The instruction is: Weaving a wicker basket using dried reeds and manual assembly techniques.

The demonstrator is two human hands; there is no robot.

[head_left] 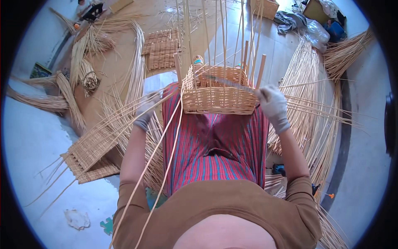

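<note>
A half-woven rattan basket (219,101) with upright stakes and wooden posts sits over my lap on striped red cloth (213,166). A flat grey strip (226,82) lies slantwise across its opening. My gloved right hand (271,103) is closed at the basket's right corner, apparently on that strip's end. Out to the left of the basket, my gloved left hand (147,108) is closed among long rattan strands (124,112), partly hidden by them. Two loose strands run from the left corner down past my body.
Bundles of cane (302,74) flank me on both sides. Woven panels (161,47) lie ahead and at lower left (87,159). Bags and clothes (315,31) are piled at back right, near a wooden box (264,8). Part of another person (87,8) shows at upper left.
</note>
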